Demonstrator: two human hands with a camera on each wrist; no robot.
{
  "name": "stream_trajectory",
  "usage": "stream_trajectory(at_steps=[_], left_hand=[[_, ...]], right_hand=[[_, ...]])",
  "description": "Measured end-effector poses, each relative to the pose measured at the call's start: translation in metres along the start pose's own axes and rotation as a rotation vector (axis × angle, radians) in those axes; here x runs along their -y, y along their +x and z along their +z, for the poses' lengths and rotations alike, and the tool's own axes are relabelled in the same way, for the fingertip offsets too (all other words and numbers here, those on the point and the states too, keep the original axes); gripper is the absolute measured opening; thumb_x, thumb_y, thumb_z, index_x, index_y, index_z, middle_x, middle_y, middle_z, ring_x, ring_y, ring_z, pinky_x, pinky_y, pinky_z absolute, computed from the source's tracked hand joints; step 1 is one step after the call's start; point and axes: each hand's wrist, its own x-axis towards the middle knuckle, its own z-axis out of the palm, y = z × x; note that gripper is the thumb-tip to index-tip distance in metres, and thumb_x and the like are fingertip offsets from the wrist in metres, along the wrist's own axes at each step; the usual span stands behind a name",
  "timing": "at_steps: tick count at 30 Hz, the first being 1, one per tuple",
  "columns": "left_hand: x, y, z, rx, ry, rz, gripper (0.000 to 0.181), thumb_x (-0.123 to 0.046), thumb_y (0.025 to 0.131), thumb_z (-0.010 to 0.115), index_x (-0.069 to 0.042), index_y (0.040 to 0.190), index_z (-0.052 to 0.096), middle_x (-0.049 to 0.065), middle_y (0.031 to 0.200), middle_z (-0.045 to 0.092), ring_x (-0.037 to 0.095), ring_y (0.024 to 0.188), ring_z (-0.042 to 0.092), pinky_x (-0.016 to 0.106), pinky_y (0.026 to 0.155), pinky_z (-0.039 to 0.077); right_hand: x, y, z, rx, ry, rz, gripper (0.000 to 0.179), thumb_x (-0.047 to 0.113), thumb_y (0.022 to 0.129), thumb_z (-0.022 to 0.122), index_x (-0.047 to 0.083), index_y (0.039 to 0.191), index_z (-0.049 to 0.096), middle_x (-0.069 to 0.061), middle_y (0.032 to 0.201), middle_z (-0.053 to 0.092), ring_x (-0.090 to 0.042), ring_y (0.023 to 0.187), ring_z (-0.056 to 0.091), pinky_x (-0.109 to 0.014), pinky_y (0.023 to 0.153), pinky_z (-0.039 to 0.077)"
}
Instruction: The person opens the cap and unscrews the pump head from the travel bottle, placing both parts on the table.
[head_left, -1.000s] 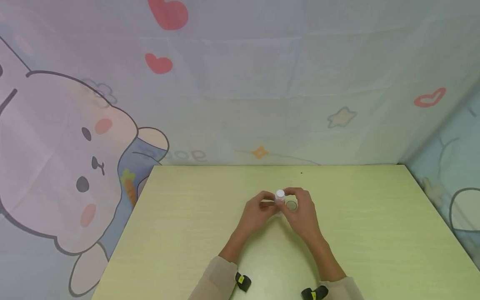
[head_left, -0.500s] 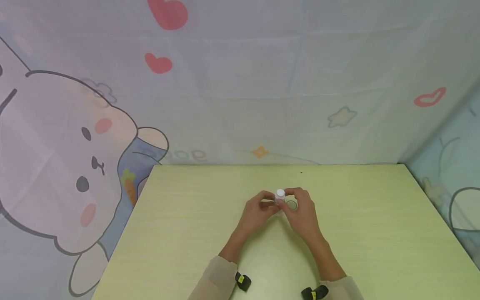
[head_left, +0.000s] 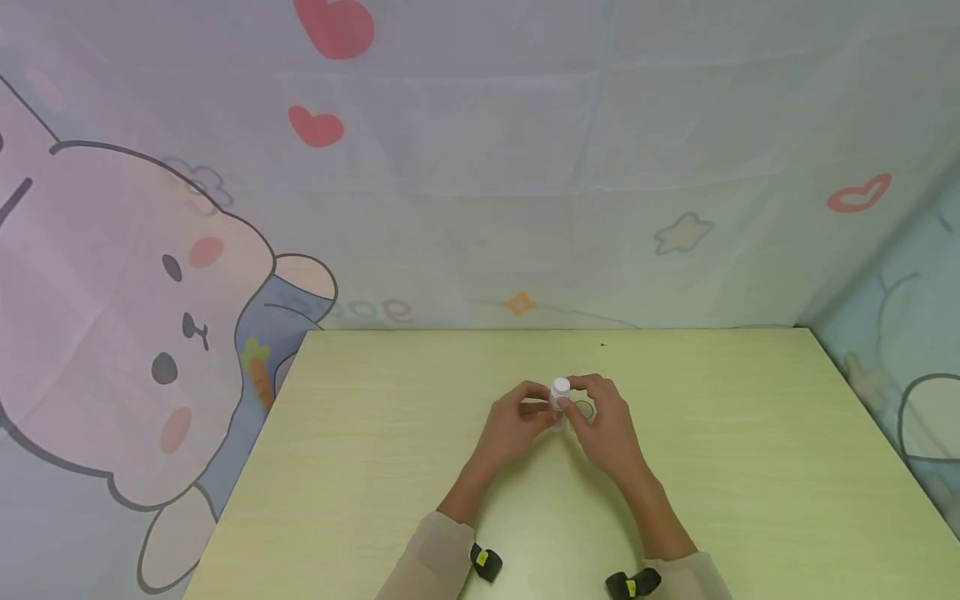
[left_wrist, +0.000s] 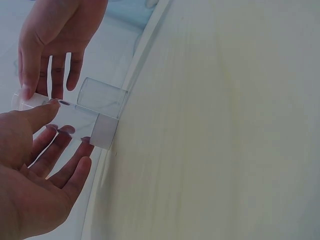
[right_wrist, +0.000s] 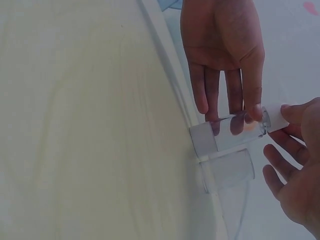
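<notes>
A clear bottle (right_wrist: 239,129) with a white lower part stands upright on the table, between both hands. My left hand (head_left: 512,427) holds its body, thumb on one side and fingers on the other. With thumb and fingers, my right hand (head_left: 606,431) grips the bottle's white cap (right_wrist: 276,117) at the top. The cap (head_left: 561,386) sits on the bottle's neck. Just right of the bottle is a clear, straight-sided cup (left_wrist: 102,97), partly behind my right hand in the head view.
The pale yellow-green table (head_left: 360,467) spreads out around the hands. A printed cloth backdrop (head_left: 480,167) hangs behind its far edge. One tiny dark speck (head_left: 602,344) lies near that edge. Black bands (head_left: 487,563) are strapped at both wrists.
My right hand and wrist have shifted very slightly at the cap. My left hand stays in place around the bottle, and the cup has not moved.
</notes>
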Motion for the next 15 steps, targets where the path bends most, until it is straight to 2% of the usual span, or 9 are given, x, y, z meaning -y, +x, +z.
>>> stream_trajectory(at_steps=[11, 15], left_hand=[[-0.0014, -0.0009, 0.0018, -0.008, -0.03, -0.007, 0.027, -0.023, 0.098, 0.081, -0.016, 0.121, 0.07, 0.004, 0.129, 0.071, 0.028, 0.121, 0.071, 0.043, 0.095, 0.061], [-0.0007, -0.0007, 0.0016, -0.007, -0.03, -0.002, 0.027, -0.022, 0.098, 0.08, -0.016, 0.122, 0.07, 0.004, 0.129, 0.071, 0.027, 0.12, 0.071, 0.042, 0.094, 0.061]], right_hand=[[-0.0015, -0.0003, -0.0003, 0.007, -0.014, -0.02, 0.027, 0.014, 0.101, 0.075, 0.007, 0.127, 0.07, -0.008, 0.123, 0.071, -0.034, 0.12, 0.059, -0.056, 0.1, 0.048], [-0.0035, -0.0004, 0.0, 0.016, -0.015, -0.007, 0.029, 0.015, 0.101, 0.075, 0.007, 0.128, 0.069, -0.009, 0.124, 0.07, -0.035, 0.12, 0.058, -0.057, 0.099, 0.048]])
